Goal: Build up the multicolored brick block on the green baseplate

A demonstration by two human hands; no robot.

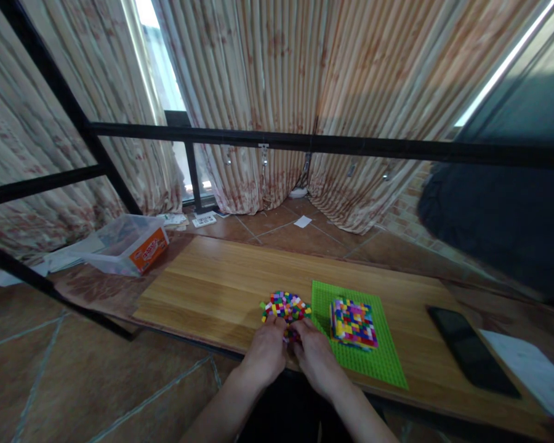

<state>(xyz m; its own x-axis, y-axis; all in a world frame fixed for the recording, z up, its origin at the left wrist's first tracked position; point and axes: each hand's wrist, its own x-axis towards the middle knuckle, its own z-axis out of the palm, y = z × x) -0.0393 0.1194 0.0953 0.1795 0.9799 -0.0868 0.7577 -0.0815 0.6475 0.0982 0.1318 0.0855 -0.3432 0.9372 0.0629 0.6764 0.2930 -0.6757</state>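
My left hand (270,344) and my right hand (314,347) are close together at the near edge of a loose pile of small coloured building bricks (286,306). Both hands have their fingers curled inward. More bricks (292,335) show in the gap between them. The fingertips are partly hidden, so what each hand grips cannot be made out. Right of my right hand lies a green studded baseplate (390,363). A blocky, multicoloured stack of bricks (353,321) stands on it, several layers high.
The wooden board (212,271) carries all of this. At its right lie a black tablet-like slab (473,351) and white paper (530,369). A clear plastic bin (120,240) with an orange label stands to the left. A black metal rail (277,136) crosses before the curtains.
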